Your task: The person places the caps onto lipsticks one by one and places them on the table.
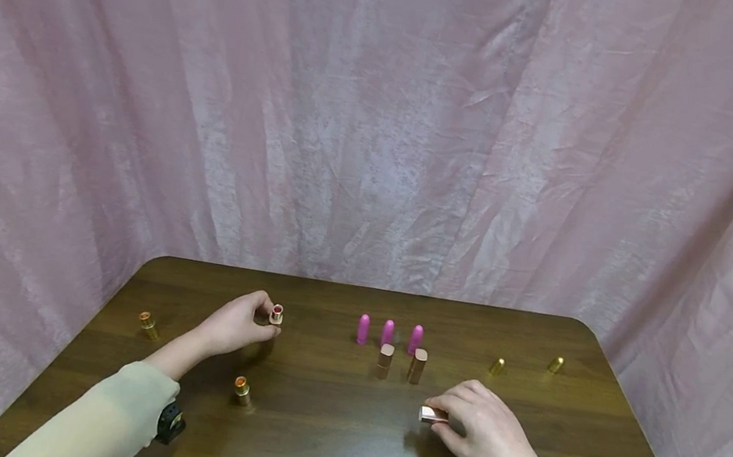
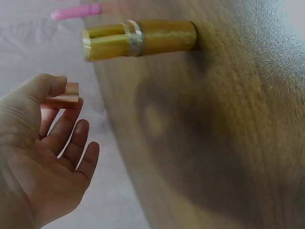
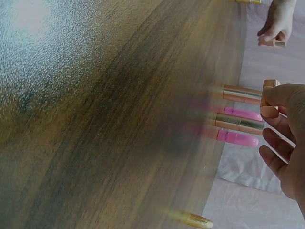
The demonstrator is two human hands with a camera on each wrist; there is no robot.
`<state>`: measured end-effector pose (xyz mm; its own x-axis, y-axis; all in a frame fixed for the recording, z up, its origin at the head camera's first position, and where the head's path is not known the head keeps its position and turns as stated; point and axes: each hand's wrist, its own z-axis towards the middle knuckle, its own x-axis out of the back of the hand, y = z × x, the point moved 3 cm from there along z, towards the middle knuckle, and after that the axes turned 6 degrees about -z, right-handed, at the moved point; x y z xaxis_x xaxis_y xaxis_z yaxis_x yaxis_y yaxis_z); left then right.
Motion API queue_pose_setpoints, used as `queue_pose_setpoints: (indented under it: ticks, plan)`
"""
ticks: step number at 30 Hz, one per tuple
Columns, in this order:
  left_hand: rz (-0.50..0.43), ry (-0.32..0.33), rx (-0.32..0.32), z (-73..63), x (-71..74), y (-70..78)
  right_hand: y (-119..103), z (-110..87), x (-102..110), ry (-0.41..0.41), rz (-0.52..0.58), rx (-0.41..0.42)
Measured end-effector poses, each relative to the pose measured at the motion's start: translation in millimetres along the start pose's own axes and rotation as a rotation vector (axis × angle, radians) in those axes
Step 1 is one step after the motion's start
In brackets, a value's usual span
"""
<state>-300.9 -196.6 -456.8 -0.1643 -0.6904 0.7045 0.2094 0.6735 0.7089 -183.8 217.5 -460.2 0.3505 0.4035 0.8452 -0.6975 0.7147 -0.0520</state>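
At the left, above the table, my left hand pinches an uncapped rose-gold lipstick between thumb and fingertips, its red tip facing up. The left wrist view shows part of its rose-gold base beyond the thumb. On the right, my right hand pinches a rose-gold lipstick cap that lies sideways between thumb and fingers. In the right wrist view, this cap overlaps the standing lipsticks behind it. Two uncapped gold lipsticks stand near my left hand, one nearer and one farther left.
Three pink lipsticks stand in a row at the back middle of the wooden table. Before them stand two closed rose-gold lipsticks. Two gold caps are at the back right. A pink curtain hangs behind the table.
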Motion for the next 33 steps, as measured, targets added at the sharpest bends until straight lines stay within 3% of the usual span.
queue_pose_setpoints:
  ticks: [6, 11, 22, 33]
  plan:
    - [0.028, -0.009, -0.119, -14.9, 6.7, 21.8, 0.3, -0.9, 0.8, 0.019, -0.004, -0.012]
    - [0.106, 0.016, -0.2, -27.8, 6.3, 39.3, 1.6, -0.1, 1.3, 0.031, -0.008, -0.04]
    - [0.219, 0.083, -0.376, -50.8, -6.6, 70.5, 1.1, 1.9, 1.5, 0.062, 0.017, -0.119]
    - [0.176, 0.101, -0.4, -64.6, -30.0, 88.9, -5.8, 10.0, 0.1, 0.109, 0.053, -0.116]
